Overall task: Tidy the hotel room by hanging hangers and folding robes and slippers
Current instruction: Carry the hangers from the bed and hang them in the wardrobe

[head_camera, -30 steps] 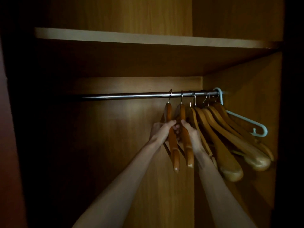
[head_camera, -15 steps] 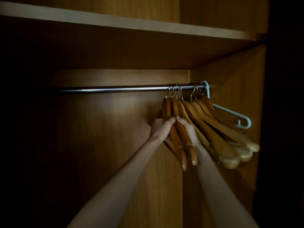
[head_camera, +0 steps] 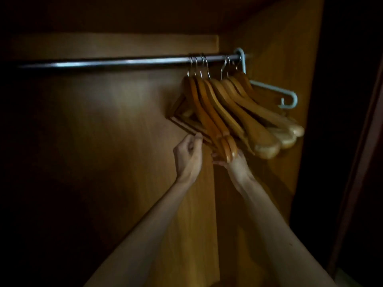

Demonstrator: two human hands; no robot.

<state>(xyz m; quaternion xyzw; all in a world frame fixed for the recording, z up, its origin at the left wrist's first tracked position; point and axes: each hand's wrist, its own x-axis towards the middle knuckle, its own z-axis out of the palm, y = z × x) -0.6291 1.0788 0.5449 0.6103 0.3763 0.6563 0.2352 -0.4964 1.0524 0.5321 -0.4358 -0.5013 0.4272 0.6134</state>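
Several wooden hangers (head_camera: 226, 108) hang bunched together at the right end of a metal rail (head_camera: 116, 62) inside a dim wardrobe. A pale blue plastic hanger (head_camera: 269, 89) hangs behind them, nearest the side wall. My left hand (head_camera: 187, 156) is below the bunch, its thumb and fingertips pinching the lower bar of the leftmost hangers. My right hand (head_camera: 237, 166) is under the near ends of the front hangers, fingers curled around them. The image is blurred, so finger detail is unclear.
The wardrobe's right side wall (head_camera: 290, 59) is close behind the hangers. A dark door edge (head_camera: 356, 162) runs down the far right. The back panel (head_camera: 124, 141) is lit in the middle and dark on the left.
Both hands have dropped from the necks of the front hangers to their lower ends. The hangers now sit tighter together toward the right. The view has tilted down, hiding the shelf.
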